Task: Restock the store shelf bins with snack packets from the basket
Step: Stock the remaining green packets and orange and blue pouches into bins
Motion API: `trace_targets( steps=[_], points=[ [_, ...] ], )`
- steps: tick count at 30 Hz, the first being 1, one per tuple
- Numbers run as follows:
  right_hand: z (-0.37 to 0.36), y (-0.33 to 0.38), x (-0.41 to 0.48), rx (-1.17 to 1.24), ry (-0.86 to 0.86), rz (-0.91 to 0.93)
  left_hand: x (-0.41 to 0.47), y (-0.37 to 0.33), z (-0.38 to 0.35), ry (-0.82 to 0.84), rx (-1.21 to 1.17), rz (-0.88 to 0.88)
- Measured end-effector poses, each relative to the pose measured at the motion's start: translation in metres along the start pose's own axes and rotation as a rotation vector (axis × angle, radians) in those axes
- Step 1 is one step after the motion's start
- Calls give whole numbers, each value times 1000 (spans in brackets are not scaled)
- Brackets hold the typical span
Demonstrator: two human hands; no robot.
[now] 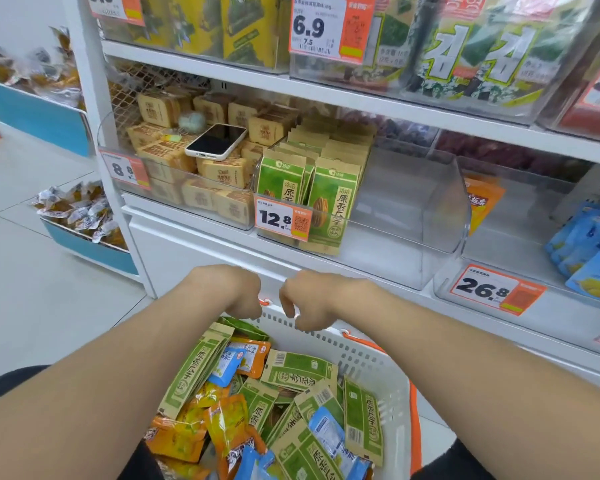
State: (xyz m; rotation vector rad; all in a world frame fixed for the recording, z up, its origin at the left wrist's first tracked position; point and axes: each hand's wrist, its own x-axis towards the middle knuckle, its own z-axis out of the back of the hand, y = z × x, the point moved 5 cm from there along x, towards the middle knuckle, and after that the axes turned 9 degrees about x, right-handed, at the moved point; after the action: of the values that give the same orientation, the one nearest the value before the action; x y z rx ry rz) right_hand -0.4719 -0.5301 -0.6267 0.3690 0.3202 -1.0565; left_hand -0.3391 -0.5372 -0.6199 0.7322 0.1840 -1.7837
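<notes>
Though the clear bin (413, 209) is half filled with green seed packets (329, 202), my basket (371, 358) brims; left hand (236, 292) and right hand (310, 299) curl at its rim, grip unclear.

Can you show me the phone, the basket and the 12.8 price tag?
phone (216, 141): head view, middle of its dark screen.
basket (368, 358): head view, its white far wall.
12.8 price tag (274, 218): head view, on the numbers.

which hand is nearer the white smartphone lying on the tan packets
Left. The left hand sits almost straight below the white smartphone; the right hand is below and further to its right.
</notes>
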Motion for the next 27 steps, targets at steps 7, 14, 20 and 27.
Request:
trace_targets(
  steps=[7, 14, 20, 27],
  points=[
    [-85, 41, 31, -258, 224, 117, 13, 4, -14, -36, 43, -5],
    [-157, 81, 56, -244, 261, 424, 20, -1, -18, -19, 39, -62],
    [-185, 99, 56, -72, 310, 447, 23, -9, -16, -10, 17, -105],
    [-165, 95, 54, -55, 376, 357, 18, -16, -8, -22, 6, -143]
  ],
)
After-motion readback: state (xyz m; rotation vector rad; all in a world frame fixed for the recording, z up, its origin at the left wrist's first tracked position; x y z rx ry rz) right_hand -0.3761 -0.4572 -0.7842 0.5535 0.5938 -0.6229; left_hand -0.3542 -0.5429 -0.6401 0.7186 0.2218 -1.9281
